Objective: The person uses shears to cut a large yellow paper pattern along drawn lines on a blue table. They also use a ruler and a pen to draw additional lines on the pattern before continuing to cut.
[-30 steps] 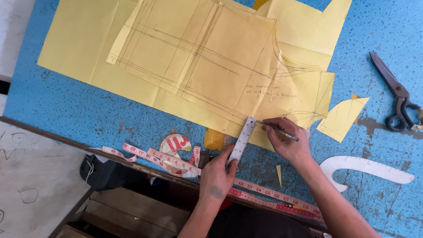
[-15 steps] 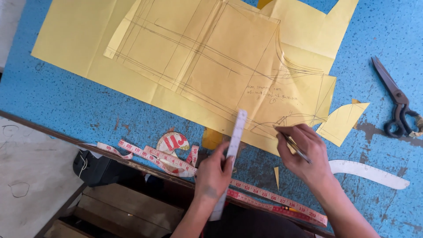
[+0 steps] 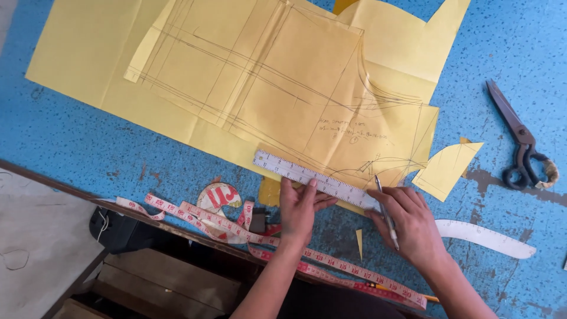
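The ruler (image 3: 316,177) has swung from near-upright to flat along the paper's (image 3: 248,88) edge

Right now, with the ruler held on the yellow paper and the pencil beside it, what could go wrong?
1. The left hand presses only the middle of the ruler, so it might pivot.
2. The yellow pattern paper lies loose and layered; it may shift.
3. The pencil in the right hand could run past the ruler's end.
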